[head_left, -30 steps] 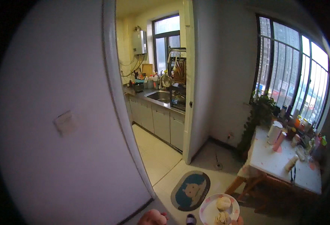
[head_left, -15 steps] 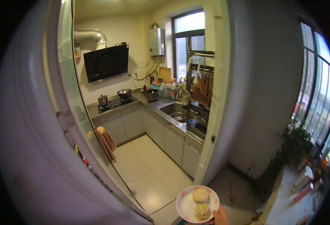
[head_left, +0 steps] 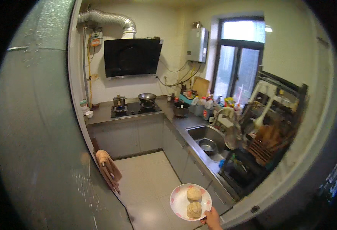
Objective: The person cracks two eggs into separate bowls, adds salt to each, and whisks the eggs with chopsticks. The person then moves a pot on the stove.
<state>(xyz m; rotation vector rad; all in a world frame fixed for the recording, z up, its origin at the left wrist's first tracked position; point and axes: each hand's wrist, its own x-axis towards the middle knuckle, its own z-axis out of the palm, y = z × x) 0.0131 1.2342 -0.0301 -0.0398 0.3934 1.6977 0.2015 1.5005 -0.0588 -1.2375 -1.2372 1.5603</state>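
Note:
At the lower middle, my right hand [head_left: 210, 217] grips the right edge of a white plate with pink shapes on its rim [head_left: 177, 200]. Two pale buns lie on it, a smoother one [head_left: 193, 194] toward the back and a folded one [head_left: 194, 210] nearer me. The plate is held level in the kitchen doorway. My left hand is out of view.
A frosted glass door [head_left: 34, 126] with a hanging towel [head_left: 113, 172] is at left, the door frame [head_left: 310, 161] at right. Ahead are a hob [head_left: 130, 111] with pot [head_left: 119, 100] and wok [head_left: 147, 97], range hood [head_left: 132, 57], sink [head_left: 194, 133] and black dish rack [head_left: 298, 96].
The view has turned left and moved into the kitchen doorway. The plate in my right hand has moved forward and left relative to the surroundings. My left hand has left the view.

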